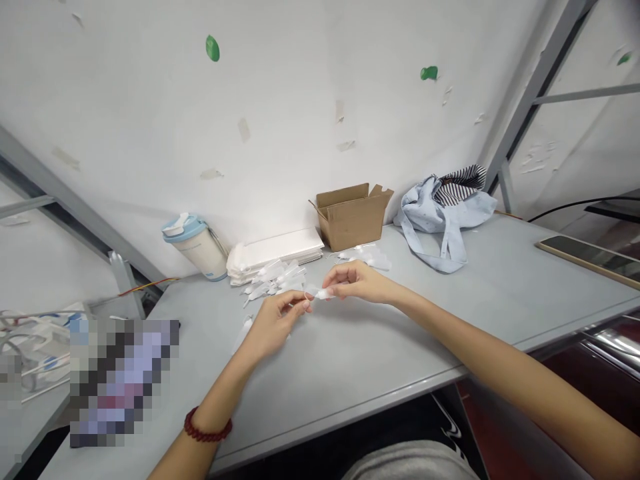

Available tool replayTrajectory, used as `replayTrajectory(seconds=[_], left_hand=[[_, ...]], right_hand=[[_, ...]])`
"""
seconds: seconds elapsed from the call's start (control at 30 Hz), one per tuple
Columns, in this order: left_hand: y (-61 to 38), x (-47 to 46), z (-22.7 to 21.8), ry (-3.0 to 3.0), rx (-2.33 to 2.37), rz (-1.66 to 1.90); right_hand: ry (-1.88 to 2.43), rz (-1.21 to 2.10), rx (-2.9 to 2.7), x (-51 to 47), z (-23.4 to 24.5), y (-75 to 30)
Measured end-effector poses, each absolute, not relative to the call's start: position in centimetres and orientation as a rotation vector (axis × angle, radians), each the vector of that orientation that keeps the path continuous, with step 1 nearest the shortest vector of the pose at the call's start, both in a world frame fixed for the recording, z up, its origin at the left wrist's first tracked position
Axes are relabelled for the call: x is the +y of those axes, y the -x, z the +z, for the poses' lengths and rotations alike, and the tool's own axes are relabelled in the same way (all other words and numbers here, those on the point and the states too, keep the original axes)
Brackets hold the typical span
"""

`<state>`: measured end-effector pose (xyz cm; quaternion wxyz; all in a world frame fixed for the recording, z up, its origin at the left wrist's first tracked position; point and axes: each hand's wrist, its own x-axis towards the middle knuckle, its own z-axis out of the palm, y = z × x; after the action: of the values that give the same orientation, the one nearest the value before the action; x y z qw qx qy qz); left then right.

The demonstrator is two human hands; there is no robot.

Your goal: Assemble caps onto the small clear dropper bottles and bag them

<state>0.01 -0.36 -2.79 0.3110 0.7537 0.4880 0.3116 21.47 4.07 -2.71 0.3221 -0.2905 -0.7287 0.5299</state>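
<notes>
Over the middle of the grey table, my right hand [353, 281] pinches a small clear plastic piece with a white tip [324, 293], which looks like a little dropper bottle. A thin clear part of it reaches left to my left hand [280, 319], whose thumb and index finger are closed at that end. Just behind my hands lies a pile of similar small clear pieces with white tips [277, 275]. More of them [367, 255] lie in front of the cardboard box. Another clear piece [245, 331] is partly hidden by my left hand.
A stack of white paper sheets [280, 248] lies against the wall, between a blue-lidded cup [197, 247] and an open cardboard box [353, 223]. Farther right are a light blue cloth bag [435, 220] and a phone [595, 259]. A blurred-out item [125, 387] lies left.
</notes>
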Motion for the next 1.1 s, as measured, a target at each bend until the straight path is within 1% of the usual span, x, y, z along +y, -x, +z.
replayTrajectory(seconds=[0.4, 1.1], left_hand=[[0.38, -0.51, -2.52, -1.799, 1.232, 0.803], [0.32, -0.7, -2.34, -1.845, 1.189, 0.79]], right_hand=[[0.734, 1.435, -1.898, 3.83, -2.43, -21.58], [0.723, 1.402, -1.926, 3.55, -2.09, -21.56]])
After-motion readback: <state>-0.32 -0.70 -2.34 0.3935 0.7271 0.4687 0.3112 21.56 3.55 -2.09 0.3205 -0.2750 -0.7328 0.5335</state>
